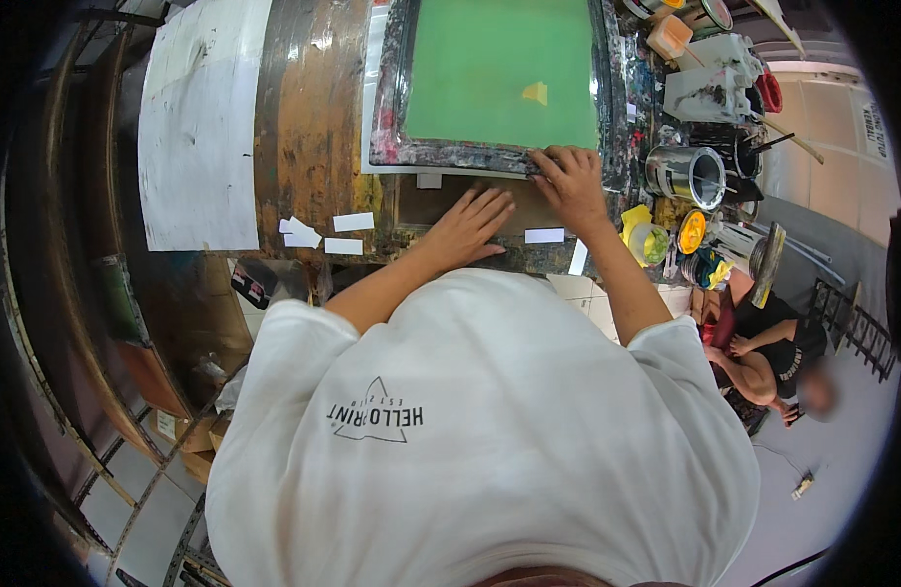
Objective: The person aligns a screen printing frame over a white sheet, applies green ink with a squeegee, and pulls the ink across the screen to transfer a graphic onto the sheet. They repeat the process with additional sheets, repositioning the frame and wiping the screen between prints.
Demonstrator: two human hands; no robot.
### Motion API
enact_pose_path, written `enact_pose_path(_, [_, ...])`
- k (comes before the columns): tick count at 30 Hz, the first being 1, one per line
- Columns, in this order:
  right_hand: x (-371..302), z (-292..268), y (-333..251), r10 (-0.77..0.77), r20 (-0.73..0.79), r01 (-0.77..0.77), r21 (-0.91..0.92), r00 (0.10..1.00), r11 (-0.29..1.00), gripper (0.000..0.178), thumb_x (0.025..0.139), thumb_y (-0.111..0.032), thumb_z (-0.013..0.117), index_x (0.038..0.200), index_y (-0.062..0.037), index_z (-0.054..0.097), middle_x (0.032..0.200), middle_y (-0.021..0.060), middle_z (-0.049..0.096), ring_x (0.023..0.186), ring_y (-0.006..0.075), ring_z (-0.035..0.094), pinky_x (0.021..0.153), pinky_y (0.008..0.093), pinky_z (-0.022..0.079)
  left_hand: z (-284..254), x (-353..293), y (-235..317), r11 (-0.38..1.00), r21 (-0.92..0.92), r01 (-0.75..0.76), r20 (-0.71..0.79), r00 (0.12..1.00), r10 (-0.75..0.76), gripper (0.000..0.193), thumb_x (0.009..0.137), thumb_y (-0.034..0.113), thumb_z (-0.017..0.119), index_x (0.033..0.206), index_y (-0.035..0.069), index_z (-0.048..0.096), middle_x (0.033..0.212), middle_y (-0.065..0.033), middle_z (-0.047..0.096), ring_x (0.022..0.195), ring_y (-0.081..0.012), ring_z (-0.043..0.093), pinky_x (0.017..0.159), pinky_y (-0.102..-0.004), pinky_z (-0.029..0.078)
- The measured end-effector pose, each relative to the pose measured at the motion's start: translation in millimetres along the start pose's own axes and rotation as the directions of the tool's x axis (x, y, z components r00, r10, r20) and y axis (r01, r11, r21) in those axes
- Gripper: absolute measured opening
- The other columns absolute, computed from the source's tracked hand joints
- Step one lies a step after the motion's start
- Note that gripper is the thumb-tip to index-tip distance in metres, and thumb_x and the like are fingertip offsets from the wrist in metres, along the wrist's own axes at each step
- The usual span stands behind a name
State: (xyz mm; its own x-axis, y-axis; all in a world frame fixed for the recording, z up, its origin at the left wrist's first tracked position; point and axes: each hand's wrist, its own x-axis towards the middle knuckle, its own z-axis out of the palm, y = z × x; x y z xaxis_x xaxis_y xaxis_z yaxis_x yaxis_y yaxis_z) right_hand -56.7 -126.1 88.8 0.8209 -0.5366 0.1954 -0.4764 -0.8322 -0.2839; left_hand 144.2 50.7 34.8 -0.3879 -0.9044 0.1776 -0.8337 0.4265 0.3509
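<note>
A screen printing frame [470, 157] with green mesh [499, 68] lies at the far side of the worktable, a small yellow patch on the mesh. My right hand [574, 194] is closed on the frame's near edge, toward its right corner, fingers over the top and thumb at the front. To its left, my left hand [475, 225] rests with fingers stretched out on a brown board [426, 201] just in front of the frame. White sheet material [369, 98] shows under the frame's left and near edges. Small white paper strips [353, 222] lie near both hands.
A large white sheet [201, 127] covers the table's left end. Paint cans [685, 176], plastic jugs [710, 83] and a tub of yellow-orange ink [692, 232] crowd the right side. A person [773, 352] sits lower right. Shelving [108, 293] stands at left.
</note>
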Motion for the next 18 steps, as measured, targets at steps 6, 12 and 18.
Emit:
enact_pose_path(6, [10.5,-24.8,-8.9,-0.005,-0.023,0.005,0.0,1.0,1.0,0.046,0.096,-0.021,0.073,0.141,-0.0171,0.067,0.123,0.0063,0.066,0.119,0.0292,0.058,0.106,0.0489,0.04,34.2,25.7,-11.3,0.971,-0.094,0.218,0.152,0.967,-0.202,0.115,0.088,0.08,0.062,0.164,-0.001,0.033,0.169,-0.0219,0.033,0.16,-0.0407,0.024,0.131,-0.0656,0.009])
enact_pose_path(12, [12.5,-28.8,-10.1,-0.005,-0.025,0.004,-0.021,1.0,1.0,0.046,0.093,-0.022,0.076,0.138,-0.0185,0.068,0.122,0.0047,0.065,0.117,0.0277,0.059,0.105,0.0485,0.041,44.0,26.6,-13.4,0.962,-0.032,0.272,0.241,0.936,-0.256,0.124,0.086,0.086,0.058,0.167,-0.002,0.025,0.171,-0.0231,0.03,0.161,-0.0424,0.023,0.128,-0.0708,0.004])
enact_pose_path(18, [11.6,-28.5,-11.2,0.003,-0.025,-0.004,-0.008,1.0,1.0,0.044,0.094,-0.023,0.076,0.137,-0.0189,0.069,0.122,0.0039,0.066,0.117,0.0274,0.06,0.105,0.0487,0.041,42.3,26.9,-11.4,0.964,-0.012,0.266,0.246,0.935,-0.256,0.123,0.088,0.086,0.055,0.168,-0.001,0.022,0.171,-0.0222,0.03,0.161,-0.0412,0.021,0.129,-0.0697,0.003])
